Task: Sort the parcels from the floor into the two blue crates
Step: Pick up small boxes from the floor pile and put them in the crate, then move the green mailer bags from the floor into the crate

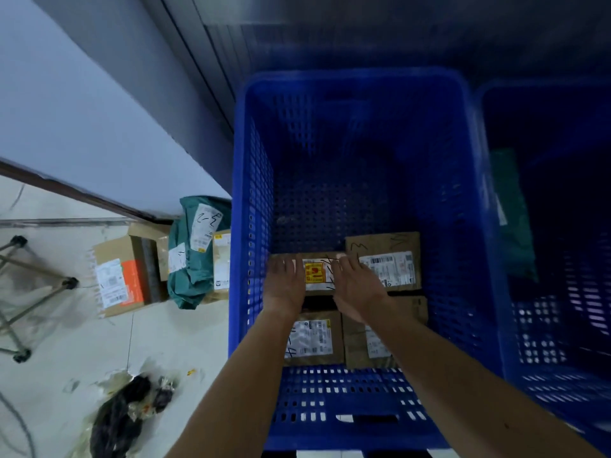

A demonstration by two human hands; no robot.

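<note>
Head cam: left hand (284, 285) and right hand (358, 289) lie flat, fingers straight, on either end of the yellow-labelled parcel (317, 276) between them, down in the blue crate (254, 193).

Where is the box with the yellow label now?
In the head view, the box with the yellow label lies inside the left blue crate, between the left hand and the right hand.

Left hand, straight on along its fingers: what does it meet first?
The left hand rests on the yellow-sticker parcel; beyond lies bare floor, then probably the far wall of the blue crate. Depth unclear.
</note>
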